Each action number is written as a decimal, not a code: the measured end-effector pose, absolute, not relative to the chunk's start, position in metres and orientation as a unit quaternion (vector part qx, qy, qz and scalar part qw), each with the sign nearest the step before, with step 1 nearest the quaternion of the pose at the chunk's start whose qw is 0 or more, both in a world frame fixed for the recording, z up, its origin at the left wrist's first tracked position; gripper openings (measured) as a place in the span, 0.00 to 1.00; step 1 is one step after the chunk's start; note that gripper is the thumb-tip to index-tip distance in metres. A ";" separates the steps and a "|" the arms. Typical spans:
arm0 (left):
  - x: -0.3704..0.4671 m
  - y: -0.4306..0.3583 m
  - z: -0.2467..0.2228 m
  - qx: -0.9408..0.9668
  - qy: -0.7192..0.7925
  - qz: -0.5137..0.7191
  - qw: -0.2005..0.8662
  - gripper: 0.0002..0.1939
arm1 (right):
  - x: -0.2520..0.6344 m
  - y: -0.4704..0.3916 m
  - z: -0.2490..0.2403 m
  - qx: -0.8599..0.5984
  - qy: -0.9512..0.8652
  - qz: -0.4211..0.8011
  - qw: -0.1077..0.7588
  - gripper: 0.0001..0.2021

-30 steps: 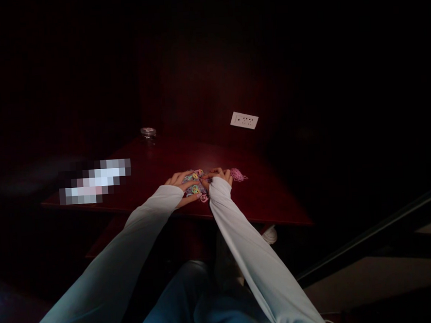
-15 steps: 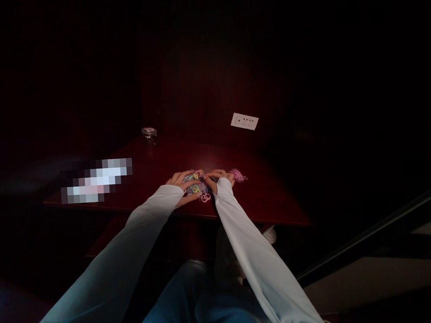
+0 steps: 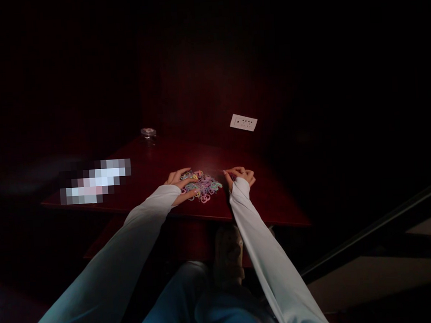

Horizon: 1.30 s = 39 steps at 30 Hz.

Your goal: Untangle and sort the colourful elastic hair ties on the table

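Observation:
A loose pile of small pastel bands, pink, purple, mint and yellow, lies near the front edge of the dark red table. My left hand rests at the left side of the pile, fingers apart and touching its edge. Just right of the pile is my right hand, its thumb and fingers drawn together. Something small and purplish shows between them, too small to make out. The pink bunch seen earlier at the right is hidden by this hand or out of sight.
A clear round jar with a lid stands at the table's back left. A blurred bright item lies at the left. On the wall behind is a white socket plate. My knees are below the table edge.
My right hand has moved right, away from the pile, and its fingers have closed together. More of the pile now shows. My left hand has hardly moved.

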State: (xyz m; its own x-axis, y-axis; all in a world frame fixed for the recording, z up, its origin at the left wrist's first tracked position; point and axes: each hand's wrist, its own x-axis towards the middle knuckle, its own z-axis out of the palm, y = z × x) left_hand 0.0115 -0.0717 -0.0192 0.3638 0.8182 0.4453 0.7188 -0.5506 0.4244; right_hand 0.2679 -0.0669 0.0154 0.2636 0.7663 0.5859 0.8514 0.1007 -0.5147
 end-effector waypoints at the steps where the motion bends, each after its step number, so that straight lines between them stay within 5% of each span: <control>1: 0.012 -0.072 -0.019 0.819 0.470 0.319 0.077 0.20 | 0.279 -0.067 0.017 -0.682 -0.596 -0.072 0.417 0.13; 9: 0.005 -0.064 -0.026 0.820 0.458 0.331 0.085 0.21 | 0.324 -0.063 0.016 -0.741 -0.564 -0.091 0.353 0.12; 18: 0.009 -0.065 -0.031 0.795 0.470 0.376 0.077 0.21 | 0.323 -0.067 0.011 -0.756 -0.409 -0.038 0.510 0.23; 26: 0.008 -0.066 -0.026 0.803 0.468 0.363 0.075 0.26 | 0.286 -0.070 0.016 -0.645 -0.672 -0.053 0.360 0.20; 30: 0.009 -0.067 -0.026 0.825 0.451 0.334 0.066 0.21 | 0.255 -0.076 0.007 -0.588 -0.749 -0.049 0.302 0.19; 39: 0.013 -0.064 -0.031 0.827 0.464 0.317 0.027 0.21 | 0.243 -0.076 0.005 -0.549 -0.795 0.005 0.259 0.22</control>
State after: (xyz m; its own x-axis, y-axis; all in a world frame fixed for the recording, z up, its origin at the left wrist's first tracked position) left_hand 0.0131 -0.0644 -0.0311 0.3677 0.7850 0.4986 0.7503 -0.5672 0.3397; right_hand 0.2430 -0.0759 0.0051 -0.2627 0.8754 0.4058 0.8699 0.3968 -0.2930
